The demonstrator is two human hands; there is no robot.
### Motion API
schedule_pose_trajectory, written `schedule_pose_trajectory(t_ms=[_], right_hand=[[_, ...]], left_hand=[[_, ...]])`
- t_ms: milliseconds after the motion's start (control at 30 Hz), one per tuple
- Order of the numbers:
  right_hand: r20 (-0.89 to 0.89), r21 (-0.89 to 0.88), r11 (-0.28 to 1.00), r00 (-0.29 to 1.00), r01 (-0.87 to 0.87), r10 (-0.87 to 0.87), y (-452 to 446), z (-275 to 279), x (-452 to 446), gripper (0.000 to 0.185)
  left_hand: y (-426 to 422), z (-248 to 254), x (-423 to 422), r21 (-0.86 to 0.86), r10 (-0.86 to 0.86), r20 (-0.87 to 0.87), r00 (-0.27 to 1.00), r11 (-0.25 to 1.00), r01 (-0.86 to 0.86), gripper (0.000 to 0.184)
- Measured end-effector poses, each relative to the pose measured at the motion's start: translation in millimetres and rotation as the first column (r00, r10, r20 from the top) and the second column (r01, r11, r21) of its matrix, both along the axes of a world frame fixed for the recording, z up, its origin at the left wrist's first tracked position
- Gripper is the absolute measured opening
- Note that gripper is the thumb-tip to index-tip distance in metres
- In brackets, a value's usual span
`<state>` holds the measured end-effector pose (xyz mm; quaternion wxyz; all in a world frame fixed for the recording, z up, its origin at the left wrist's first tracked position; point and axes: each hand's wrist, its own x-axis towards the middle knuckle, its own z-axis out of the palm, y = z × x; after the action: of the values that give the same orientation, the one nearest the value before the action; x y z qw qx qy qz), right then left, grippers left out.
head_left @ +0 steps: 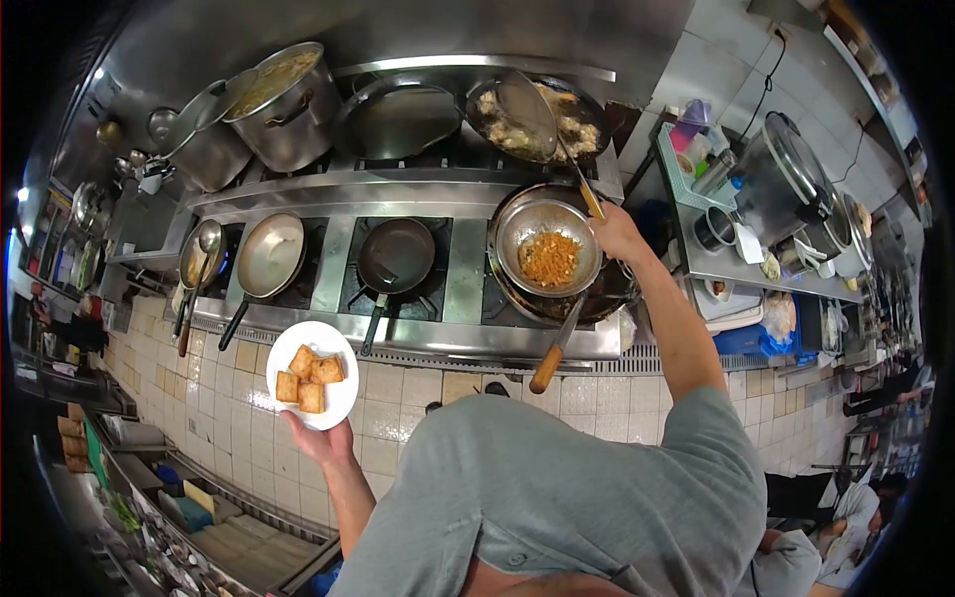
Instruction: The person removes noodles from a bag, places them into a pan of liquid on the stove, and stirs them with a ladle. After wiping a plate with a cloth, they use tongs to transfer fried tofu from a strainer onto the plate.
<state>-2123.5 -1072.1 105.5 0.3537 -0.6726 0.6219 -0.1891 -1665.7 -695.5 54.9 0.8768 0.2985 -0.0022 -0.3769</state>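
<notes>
My left hand (323, 441) grips a white plate (339, 400) from below, out in front of the stove. Several golden fried square pieces (311, 376) lie on it. My right hand (619, 236) is closed around the wooden handle of a skimmer (527, 114). The skimmer's round mesh head rests over the back right wok (597, 111), where pale battered pieces (577, 131) sit in oil. Below my right hand, a metal bowl (513, 221) with orange-brown fried crumbs (549, 261) stands over a larger pan. A wooden-handled utensil (545, 368) sticks out from under it.
Along the front burners are a dark frying pan (396, 254), a lighter pan (272, 255) and a ladle (209, 237) on another pan. A tall stockpot (288, 119) and a dark wok (398, 119) stand behind. A side counter (731, 264) holds cookers. People are at far right.
</notes>
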Motion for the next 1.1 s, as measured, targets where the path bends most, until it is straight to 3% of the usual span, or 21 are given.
schedule_pose_trajectory(t_ms=[67,200,333,533,733,767,833,967,1100], right_hand=[[-0.046,-0.190,0.982,0.999,0.013,-0.022,2,-2,-5,0.030],[-0.069,-0.377,0.925,0.994,0.051,-0.083,-2,3,-15,0.030],[-0.053,-0.384,0.918,0.991,0.096,-0.126,2,32,-21,0.028],[-0.033,-0.433,0.880,0.973,0.193,-0.230,-16,27,-28,0.025],[-0.131,-0.517,0.843,0.960,0.146,-0.247,-50,-21,-23,0.028],[-0.132,-0.517,0.843,0.960,0.147,-0.248,-52,-24,-25,0.028],[-0.089,-0.092,0.974,0.972,0.209,-0.217,-52,-13,-17,0.032],[0.026,-0.043,0.978,0.979,0.205,-0.204,-64,-8,-27,0.032],[0.057,-0.109,0.970,0.975,0.218,-0.213,-34,35,-22,0.023]], left_hand=[[1,2,-2,0.018,0.010,-0.005,1.000,1.000,-0.010,0.075],[5,4,-2,0.004,-0.005,0.020,1.000,1.000,0.005,0.073],[4,4,-2,-0.040,-0.029,0.039,0.999,0.999,0.031,0.073],[0,-3,2,-0.030,-0.024,0.031,0.999,0.999,0.025,0.073],[-6,4,-8,0.014,-0.029,-0.012,0.999,0.999,0.030,0.073],[-5,4,-9,0.015,-0.031,-0.012,0.999,0.999,0.031,0.073],[-8,5,-8,0.033,-0.010,-0.020,1.000,0.999,0.011,0.072],[-2,-6,-2,-0.012,-0.024,0.000,1.000,1.000,0.024,0.072],[2,-9,1,-0.028,-0.015,0.004,1.000,0.999,0.015,0.072]])
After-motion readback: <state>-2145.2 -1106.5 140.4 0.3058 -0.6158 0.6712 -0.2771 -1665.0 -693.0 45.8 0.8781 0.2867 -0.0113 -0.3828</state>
